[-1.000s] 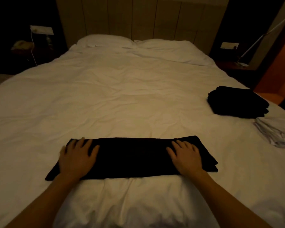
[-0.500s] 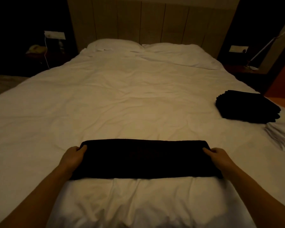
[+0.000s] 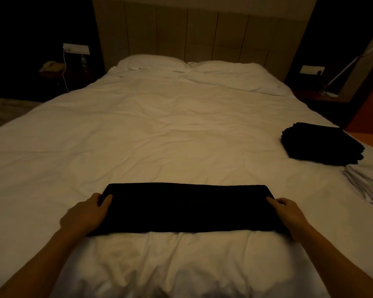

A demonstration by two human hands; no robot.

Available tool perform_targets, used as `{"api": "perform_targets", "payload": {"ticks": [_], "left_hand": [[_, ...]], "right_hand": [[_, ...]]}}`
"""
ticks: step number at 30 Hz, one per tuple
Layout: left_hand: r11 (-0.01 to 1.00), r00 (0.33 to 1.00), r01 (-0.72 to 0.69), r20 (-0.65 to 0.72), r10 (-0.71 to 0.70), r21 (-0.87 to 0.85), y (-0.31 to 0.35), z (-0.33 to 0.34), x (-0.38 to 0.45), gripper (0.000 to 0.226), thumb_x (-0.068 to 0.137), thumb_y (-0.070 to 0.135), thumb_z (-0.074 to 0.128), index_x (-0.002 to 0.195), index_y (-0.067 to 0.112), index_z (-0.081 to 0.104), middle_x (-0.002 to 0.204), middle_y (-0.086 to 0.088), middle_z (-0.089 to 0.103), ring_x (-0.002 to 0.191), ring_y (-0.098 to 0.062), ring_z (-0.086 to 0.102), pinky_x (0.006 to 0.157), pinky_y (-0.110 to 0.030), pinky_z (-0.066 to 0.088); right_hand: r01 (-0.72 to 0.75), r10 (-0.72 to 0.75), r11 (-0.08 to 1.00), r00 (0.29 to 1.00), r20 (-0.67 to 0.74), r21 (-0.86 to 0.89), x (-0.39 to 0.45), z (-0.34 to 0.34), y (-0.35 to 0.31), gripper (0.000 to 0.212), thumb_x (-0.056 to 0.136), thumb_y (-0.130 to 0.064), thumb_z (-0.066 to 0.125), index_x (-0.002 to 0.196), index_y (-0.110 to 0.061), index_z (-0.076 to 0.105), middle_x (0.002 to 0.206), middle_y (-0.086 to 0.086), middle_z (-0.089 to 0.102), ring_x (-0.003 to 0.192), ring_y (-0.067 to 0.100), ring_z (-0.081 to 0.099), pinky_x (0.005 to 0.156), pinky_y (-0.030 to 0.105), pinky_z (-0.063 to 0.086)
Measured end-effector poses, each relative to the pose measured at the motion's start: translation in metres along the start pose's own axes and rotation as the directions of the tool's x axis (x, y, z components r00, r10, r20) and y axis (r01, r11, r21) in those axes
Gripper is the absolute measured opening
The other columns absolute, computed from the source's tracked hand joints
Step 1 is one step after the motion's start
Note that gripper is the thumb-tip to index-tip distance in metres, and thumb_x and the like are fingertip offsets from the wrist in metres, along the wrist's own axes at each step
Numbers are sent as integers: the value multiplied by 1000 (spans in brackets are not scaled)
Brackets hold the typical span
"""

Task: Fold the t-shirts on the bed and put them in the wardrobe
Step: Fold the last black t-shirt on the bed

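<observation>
A black t-shirt (image 3: 187, 208), folded into a long flat strip, lies across the near part of the white bed (image 3: 159, 136). My left hand (image 3: 87, 212) grips its left end, thumb on top and fingers tucked under the edge. At the other end my right hand (image 3: 289, 211) grips the cloth the same way. A stack of folded black t-shirts (image 3: 321, 143) sits near the bed's right edge. Just in front of that stack lies a pile of folded white t-shirts (image 3: 366, 183), partly cut off by the frame.
Two white pillows (image 3: 181, 65) lie at the wooden headboard (image 3: 202, 31). A dark nightstand with a telephone (image 3: 52, 66) stands at the back left. At the back right is another nightstand, with a lamp arm (image 3: 349, 67) slanting above it. No wardrobe is in view.
Both hands went from lying flat on top of the black strip to gripping its two ends. The strip looks straighter and neater.
</observation>
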State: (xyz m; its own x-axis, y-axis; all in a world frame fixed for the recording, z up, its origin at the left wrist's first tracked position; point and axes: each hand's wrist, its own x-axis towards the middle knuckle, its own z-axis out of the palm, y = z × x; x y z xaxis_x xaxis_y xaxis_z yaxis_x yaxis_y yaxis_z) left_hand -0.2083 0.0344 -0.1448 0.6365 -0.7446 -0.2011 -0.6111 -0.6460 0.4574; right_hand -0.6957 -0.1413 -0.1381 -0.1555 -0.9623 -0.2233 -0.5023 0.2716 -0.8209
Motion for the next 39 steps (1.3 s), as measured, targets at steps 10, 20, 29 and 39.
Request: {"api": "perform_targets", "payload": {"ticks": [10, 20, 29, 39], "left_hand": [[986, 962, -69, -252, 105, 149, 10, -3, -37, 56, 99, 47, 44, 140, 10, 47, 136, -23, 49, 120, -45, 47, 92, -49, 44], [805, 818, -551, -45, 573, 220, 158, 52, -80, 53, 100, 45, 33, 145, 21, 45, 147, -6, 43, 128, -30, 44, 95, -42, 48], [734, 873, -470, 133, 470, 491, 182, 100, -78, 59, 98, 25, 50, 152, 27, 27, 148, -8, 31, 123, -33, 44, 80, -40, 48], [705, 846, -514, 153, 511, 489, 178, 113, -79, 69, 98, 27, 47, 156, 14, 13, 153, -10, 24, 131, -36, 34, 75, -37, 43]], "right_hand": [[-252, 222, 794, 967, 121, 554, -30, -9, -11, 24, 89, -16, 70, 101, 5, 64, 94, 19, 67, 84, 32, 64, 60, 34, 60], [-279, 219, 629, 959, 178, 726, -49, -7, -19, 24, 86, -11, 71, 106, 1, 64, 88, 13, 66, 79, 25, 63, 49, 27, 57], [-214, 169, 575, 975, 141, 790, -61, 3, -3, 16, 90, -12, 66, 101, -1, 67, 90, 13, 70, 80, 24, 66, 60, 31, 59], [-34, -57, 483, 996, 70, 875, -86, 35, -120, 20, 92, -9, 60, 109, -1, 65, 96, 11, 69, 95, 22, 65, 72, 29, 52]]}}
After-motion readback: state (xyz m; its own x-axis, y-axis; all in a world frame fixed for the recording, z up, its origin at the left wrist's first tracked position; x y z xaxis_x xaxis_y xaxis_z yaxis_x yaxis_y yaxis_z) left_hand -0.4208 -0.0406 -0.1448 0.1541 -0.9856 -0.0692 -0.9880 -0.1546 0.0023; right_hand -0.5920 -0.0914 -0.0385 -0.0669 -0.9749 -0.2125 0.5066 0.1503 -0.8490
